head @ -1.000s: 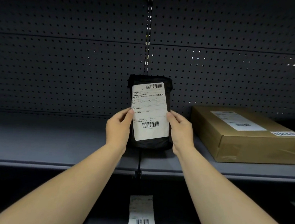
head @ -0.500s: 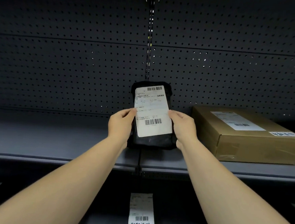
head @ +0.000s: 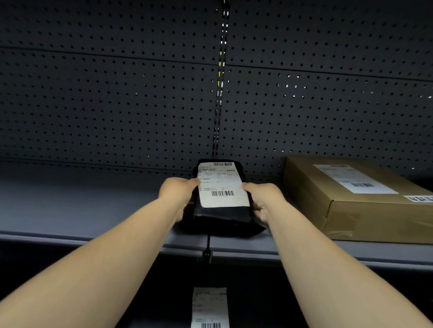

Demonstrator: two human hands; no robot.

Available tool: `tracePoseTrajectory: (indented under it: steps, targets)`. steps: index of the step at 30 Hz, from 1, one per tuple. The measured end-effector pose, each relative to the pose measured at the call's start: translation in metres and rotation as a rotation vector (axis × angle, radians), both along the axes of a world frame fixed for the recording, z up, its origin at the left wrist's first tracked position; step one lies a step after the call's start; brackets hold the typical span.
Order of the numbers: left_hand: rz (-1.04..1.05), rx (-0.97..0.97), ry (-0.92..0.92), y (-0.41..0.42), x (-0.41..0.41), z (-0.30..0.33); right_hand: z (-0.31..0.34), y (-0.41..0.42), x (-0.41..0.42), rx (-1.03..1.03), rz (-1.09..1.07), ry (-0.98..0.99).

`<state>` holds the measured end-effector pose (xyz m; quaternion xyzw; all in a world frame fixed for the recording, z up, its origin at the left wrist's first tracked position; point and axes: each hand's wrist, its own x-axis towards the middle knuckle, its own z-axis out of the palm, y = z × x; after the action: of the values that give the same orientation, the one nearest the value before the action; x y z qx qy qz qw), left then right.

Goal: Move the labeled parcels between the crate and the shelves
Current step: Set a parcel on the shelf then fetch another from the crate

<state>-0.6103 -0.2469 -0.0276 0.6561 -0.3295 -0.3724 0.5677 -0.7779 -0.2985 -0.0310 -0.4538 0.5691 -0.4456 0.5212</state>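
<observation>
A black soft parcel (head: 220, 214) with a white barcode label lies tilted back on the grey shelf (head: 77, 212), over the seam at the shelf's middle. My left hand (head: 178, 193) grips its left edge and my right hand (head: 261, 202) grips its right edge, thumbs on the label. A flat brown cardboard box (head: 367, 209) with a white label lies on the same shelf to the right. No crate is in view.
Dark perforated back panels (head: 98, 102) rise behind the shelf, split by a vertical slotted post (head: 219, 86). On the lower shelf, below the seam, a white barcode label (head: 210, 316) on a dark parcel shows handwritten characters.
Both hands have lowered the black parcel from upright in front of the back panel and tipped it back until it lies on the shelf. The brown box has not moved.
</observation>
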Motion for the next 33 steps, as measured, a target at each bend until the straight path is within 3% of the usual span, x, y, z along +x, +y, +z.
tracePoseTrajectory:
  steps: [17,20,27,30,33]
  targets:
    - [-0.034,0.099,-0.014,-0.014,0.009,-0.009,-0.003,-0.007,0.006,0.022,0.024,0.202]
    - [-0.015,0.117,-0.225,-0.016,0.010,-0.005,0.006,-0.006,0.004,-0.058,0.037,0.363]
    - [-0.044,-0.018,-0.994,-0.008,-0.003,0.024,0.044,0.010,-0.011,-0.558,-0.045,1.091]
    - [-0.014,-0.088,-1.240,-0.006,-0.024,0.037,0.053,0.011,-0.027,-0.706,-0.077,1.241]
    - [-0.017,-0.119,-1.331,-0.009,-0.047,0.047,0.057,0.010,-0.048,-0.757,-0.086,1.332]
